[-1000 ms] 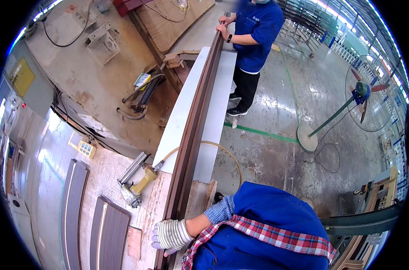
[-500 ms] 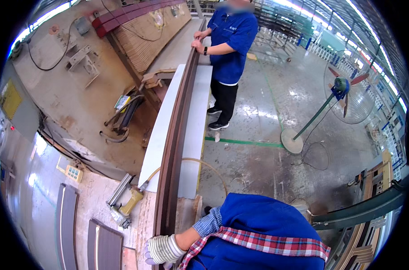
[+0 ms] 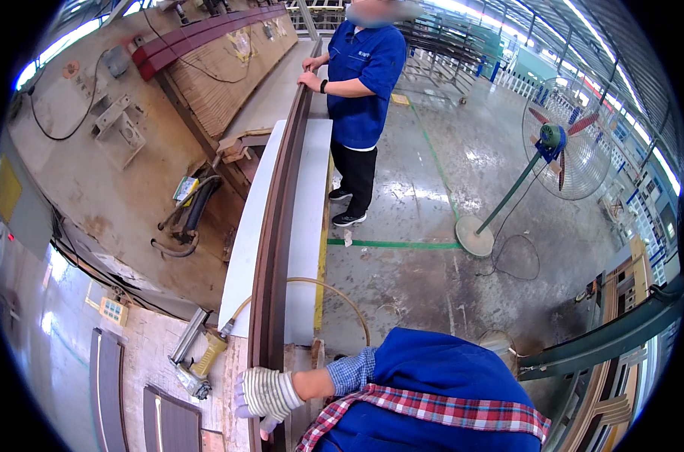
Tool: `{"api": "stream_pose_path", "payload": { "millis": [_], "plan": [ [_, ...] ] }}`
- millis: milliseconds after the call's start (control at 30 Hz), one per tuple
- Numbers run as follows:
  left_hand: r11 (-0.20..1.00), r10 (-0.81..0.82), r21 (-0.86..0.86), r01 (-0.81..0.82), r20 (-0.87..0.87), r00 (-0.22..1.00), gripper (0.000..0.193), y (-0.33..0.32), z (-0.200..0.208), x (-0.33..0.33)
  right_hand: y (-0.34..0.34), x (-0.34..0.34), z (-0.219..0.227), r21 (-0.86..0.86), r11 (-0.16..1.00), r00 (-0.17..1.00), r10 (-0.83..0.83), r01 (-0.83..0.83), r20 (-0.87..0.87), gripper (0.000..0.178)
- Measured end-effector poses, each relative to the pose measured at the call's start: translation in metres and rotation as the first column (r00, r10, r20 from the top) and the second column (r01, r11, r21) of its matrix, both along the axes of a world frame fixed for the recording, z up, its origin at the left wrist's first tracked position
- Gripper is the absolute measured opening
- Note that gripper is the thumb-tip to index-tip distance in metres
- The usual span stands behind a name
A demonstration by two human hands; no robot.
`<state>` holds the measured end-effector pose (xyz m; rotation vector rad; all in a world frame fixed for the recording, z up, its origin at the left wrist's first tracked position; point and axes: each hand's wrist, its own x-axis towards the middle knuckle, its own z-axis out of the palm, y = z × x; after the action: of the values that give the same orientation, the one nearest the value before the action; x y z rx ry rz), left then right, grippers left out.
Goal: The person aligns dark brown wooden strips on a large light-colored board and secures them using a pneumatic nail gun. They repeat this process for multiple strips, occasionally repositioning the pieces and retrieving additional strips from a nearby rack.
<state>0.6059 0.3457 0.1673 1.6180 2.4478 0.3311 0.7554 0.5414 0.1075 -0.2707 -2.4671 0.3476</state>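
My right hand, in a striped knit glove, lies over the near part of a long dark-brown profile strip. Its fingers bend over the strip's left edge and the thumb points toward the bottom of the picture. The strip runs lengthwise away from me above a white board. At its far end a co-worker in blue has both hands on it. My left hand is out of view. A nail gun with a hose lies to the left of my glove.
Two short dark panels lie on the worktable at the left. Behind them stands a large worn machine body. On the floor to the right are a pedestal fan and its cable. Stacked strips sit at the lower right.
My right hand has moved forward along the strip, and its thumb shows more clearly. The whole view has shifted slightly. The co-worker still holds the far end.
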Motion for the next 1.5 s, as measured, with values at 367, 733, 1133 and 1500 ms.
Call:
{"api": "stream_pose_path", "payload": {
  "millis": [367, 733, 1133, 1500],
  "plan": [
    [0.847, -0.177, -0.429, 0.315, 0.332, 0.927, 0.061, 0.071, 0.051, 0.033, 0.036, 0.053, 0.013, -0.018, 0.96, 0.925, -0.274, 0.279, -0.264, 0.038],
    [0.929, -0.015, -0.288, 0.234, 0.6, 0.8, 0.029, 0.086, 0.039, 0.04, 0.053, 0.059, 0.007, -0.041, 0.943, 0.866, -0.32, 0.33, -0.383, 0.021],
    [0.95, -0.147, -0.176, 0.259, 0.477, 0.866, 0.032, 0.088, 0.04, 0.043, 0.053, 0.057, 0.01, -0.046, 0.939, 0.858, -0.331, 0.341, -0.393, 0.021],
    [0.922, -0.293, -0.185, 0.339, 0.237, 0.926, 0.041, 0.085, 0.042, 0.045, 0.05, 0.054, 0.008, -0.047, 0.935, 0.854, -0.34, 0.35, -0.393, 0.024]
  ]
}}
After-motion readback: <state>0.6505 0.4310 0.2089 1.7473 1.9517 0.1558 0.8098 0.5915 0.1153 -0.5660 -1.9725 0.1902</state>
